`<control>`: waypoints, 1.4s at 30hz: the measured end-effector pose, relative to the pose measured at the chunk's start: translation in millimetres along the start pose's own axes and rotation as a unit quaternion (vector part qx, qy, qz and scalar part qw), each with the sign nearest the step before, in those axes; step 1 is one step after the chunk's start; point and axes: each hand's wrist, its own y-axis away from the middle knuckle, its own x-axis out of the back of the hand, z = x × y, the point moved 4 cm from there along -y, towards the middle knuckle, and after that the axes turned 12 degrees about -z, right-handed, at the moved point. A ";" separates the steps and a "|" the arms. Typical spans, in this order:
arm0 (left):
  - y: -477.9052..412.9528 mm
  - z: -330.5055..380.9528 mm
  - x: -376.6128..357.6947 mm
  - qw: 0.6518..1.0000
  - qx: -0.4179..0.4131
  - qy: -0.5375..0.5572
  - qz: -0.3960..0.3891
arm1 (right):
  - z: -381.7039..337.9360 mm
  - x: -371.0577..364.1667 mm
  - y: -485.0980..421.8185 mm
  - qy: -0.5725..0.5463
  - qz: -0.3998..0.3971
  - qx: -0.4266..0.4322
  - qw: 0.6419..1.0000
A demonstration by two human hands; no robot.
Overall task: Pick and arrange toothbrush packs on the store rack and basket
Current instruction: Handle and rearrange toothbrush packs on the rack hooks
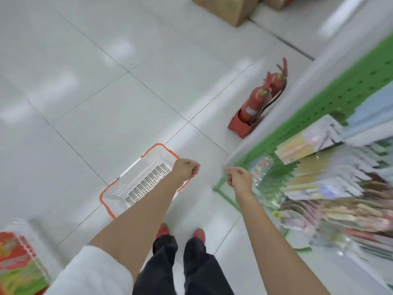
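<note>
Glossy white floor tiles (102, 107) with thin dark joints spread out left of the red fire extinguishers (252, 105), and you'll see pale streaks of reflected light across them. Beyond the extinguishers sit brown cardboard boxes (225, 7).

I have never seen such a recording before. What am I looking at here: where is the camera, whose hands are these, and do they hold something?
There is no machine here. A person wears one camera on the head. It looks forward and down, so you see the wearer from above: dark trousers and red shoes. The left hand is curled above the edge of a white basket with an orange rim. The basket looks empty, and I cannot tell whether the hand grips its handle. The right hand is curled too, near the corner of the green store rack, and nothing shows in it. Blurred packs hang on the rack. Red fire extinguishers stand on the tiled floor.
</note>
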 end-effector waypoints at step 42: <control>0.9 101.1 -202.2 0.979 -0.186 -0.020 -0.083 | -53.4 149.4 51.1 -0.111 0.068 0.101 0.986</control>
